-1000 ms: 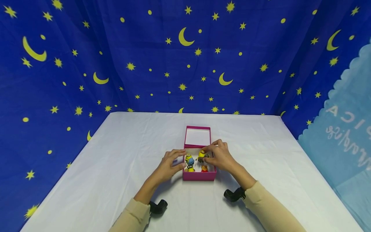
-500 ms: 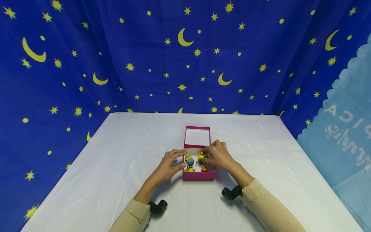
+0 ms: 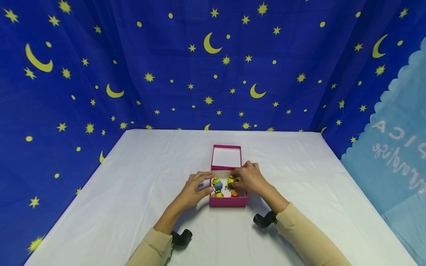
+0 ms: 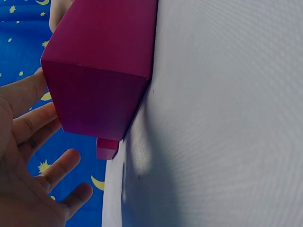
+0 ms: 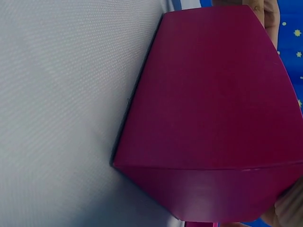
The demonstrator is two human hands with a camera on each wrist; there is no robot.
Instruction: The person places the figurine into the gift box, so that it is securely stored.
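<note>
A magenta box [image 3: 228, 201] with a white inside stands on the table, several small toy figures in it. My right hand [image 3: 252, 179] reaches over the box's right wall and pinches a yellow minion figure [image 3: 230, 179] between thumb and fingers; its lower part is partly hidden. A minion in blue [image 3: 217, 183], a dark-topped minion [image 3: 218, 193] and a figure in red [image 3: 234, 193] are also inside. At the left wall, my left hand [image 3: 193, 190] touches the rim with loosely extended fingers. In the left wrist view, its fingers [image 4: 40, 116] spread beside the box wall.
The box's lid [image 3: 227, 157] lies inside up, directly behind the box. A white cloth covers the table [image 3: 149, 184]. Blue star-and-moon fabric [image 3: 186, 66] hangs behind and at the sides, with a light-blue printed cloth [image 3: 396, 162] at the right.
My right hand and forearm have shifted slightly left and lower, bringing the pinched minion a little down inside the box. The left hand and box stay in place.
</note>
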